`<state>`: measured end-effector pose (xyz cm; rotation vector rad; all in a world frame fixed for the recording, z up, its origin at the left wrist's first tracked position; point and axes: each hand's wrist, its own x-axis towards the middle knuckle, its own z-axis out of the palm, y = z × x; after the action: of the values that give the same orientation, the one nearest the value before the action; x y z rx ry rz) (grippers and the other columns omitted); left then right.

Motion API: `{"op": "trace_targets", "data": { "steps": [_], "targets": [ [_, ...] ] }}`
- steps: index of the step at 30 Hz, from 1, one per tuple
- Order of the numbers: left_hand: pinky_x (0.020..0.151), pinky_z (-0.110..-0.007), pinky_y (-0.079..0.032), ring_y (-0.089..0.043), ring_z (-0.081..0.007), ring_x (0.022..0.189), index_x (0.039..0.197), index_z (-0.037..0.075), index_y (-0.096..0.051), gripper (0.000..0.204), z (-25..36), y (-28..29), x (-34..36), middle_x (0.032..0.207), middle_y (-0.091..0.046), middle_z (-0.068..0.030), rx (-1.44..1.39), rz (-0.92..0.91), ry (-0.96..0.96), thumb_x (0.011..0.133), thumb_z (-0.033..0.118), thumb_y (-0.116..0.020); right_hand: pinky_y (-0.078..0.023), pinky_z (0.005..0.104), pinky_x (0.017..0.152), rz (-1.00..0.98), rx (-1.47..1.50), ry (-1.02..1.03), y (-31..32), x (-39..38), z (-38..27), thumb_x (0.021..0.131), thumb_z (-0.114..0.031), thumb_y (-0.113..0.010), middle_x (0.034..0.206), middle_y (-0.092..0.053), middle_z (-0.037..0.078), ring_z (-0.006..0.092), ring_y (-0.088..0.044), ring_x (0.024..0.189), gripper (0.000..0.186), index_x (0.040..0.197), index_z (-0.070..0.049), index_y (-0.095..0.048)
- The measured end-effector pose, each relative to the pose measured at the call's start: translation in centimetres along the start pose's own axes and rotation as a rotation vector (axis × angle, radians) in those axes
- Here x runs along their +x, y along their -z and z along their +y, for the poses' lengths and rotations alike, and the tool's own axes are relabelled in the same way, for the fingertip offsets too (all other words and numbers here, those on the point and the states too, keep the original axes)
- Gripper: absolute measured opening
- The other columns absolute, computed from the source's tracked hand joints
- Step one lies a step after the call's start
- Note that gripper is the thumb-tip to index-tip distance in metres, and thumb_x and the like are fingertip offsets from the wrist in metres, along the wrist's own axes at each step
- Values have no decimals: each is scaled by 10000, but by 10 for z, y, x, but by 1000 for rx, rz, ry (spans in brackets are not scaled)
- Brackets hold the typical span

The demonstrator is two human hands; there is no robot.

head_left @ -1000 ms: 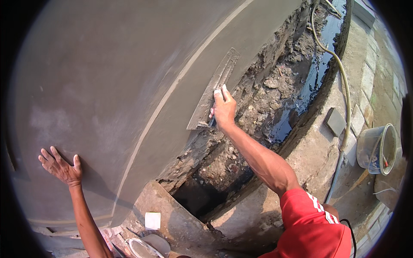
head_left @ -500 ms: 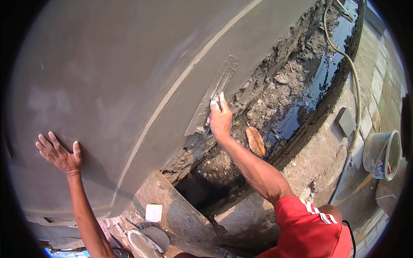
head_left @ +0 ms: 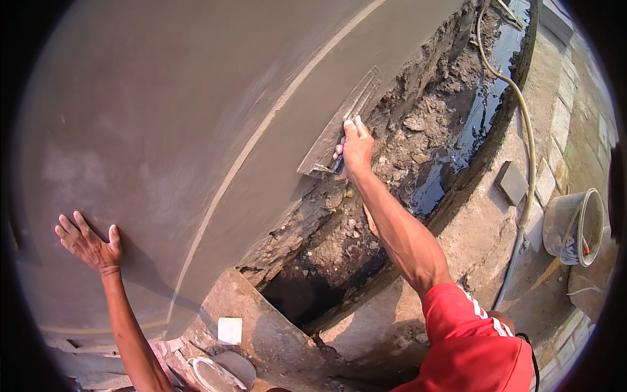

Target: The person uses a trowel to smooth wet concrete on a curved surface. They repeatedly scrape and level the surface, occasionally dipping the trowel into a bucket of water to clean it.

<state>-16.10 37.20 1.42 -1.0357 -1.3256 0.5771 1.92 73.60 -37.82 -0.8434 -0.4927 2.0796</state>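
My right hand (head_left: 356,145) is wrapped round the handle of a long rectangular plastering trowel (head_left: 333,134). The trowel's blade lies along the lower strip of a grey plastered wall (head_left: 157,117), just above its rough bottom edge. A paler raised line (head_left: 245,153) curves across the plaster between my two hands. On the left, my left hand (head_left: 90,243) rests on the wall with fingers spread and nothing in it. The trowel's handle is mostly hidden by my right fingers.
Below the wall runs a ditch with rubble and dark water (head_left: 483,124). A hose (head_left: 528,130) lies along its far bank, near a dark square block (head_left: 511,183) and a clear bucket (head_left: 573,228). A white square piece (head_left: 229,331) and a white container (head_left: 215,374) lie at the near end.
My right hand and the trowel have slid up and to the right along the wall's lower strip. My left hand stays spread on the plaster.
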Motion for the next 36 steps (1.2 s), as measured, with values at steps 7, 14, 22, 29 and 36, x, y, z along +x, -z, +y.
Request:
{"op": "trace_targets", "data": {
  "steps": [7, 14, 22, 29, 36],
  "targets": [
    [1226, -557, -182, -155, -380, 1551, 1615, 192, -258, 853, 0, -1, 1, 1678, -215, -129, 6, -3, -11, 965, 742, -317, -431, 270, 415, -65, -175, 245, -2, 69, -66, 987, -243, -631, 707, -529, 3, 92, -479, 480, 517, 1433, -5, -522],
    [1224, -564, -178, -152, -390, 1549, 1616, 189, -250, 876, -2, -2, -3, 1679, -210, -134, 20, -17, 12, 954, 761, -309, -443, 314, 398, -3, -26, -24, 11, 22, -23, 993, -234, -615, 652, -454, 4, 120, -480, 480, 616, 1541, -50, -401],
    [1223, -569, -171, -150, -396, 1549, 1620, 188, -238, 875, -2, 0, -2, 1684, -199, -132, 11, -29, 5, 957, 755, -309, -460, 281, 418, -26, -173, 132, 2, 104, -111, 995, -219, -578, 728, -538, 22, 104, -492, 492, 554, 1485, 10, -457],
    [1224, -569, -171, -156, -396, 1548, 1619, 192, -243, 871, 0, -1, -1, 1683, -205, -131, -5, -9, 11, 953, 745, -341, -471, 311, 458, -122, -554, 328, -11, 34, -36, 982, -194, -628, 810, -622, 76, 136, -539, 522, 585, 1491, 27, -446],
    [1224, -569, -171, -164, -394, 1547, 1616, 193, -251, 874, -1, 1, -2, 1685, -203, -124, 13, -29, 18, 949, 752, -336, -430, 279, 423, 35, -127, 43, 22, 103, -110, 989, -267, -599, 653, -440, -28, 82, -452, 483, 202, 870, -128, -515]
  ]
}}
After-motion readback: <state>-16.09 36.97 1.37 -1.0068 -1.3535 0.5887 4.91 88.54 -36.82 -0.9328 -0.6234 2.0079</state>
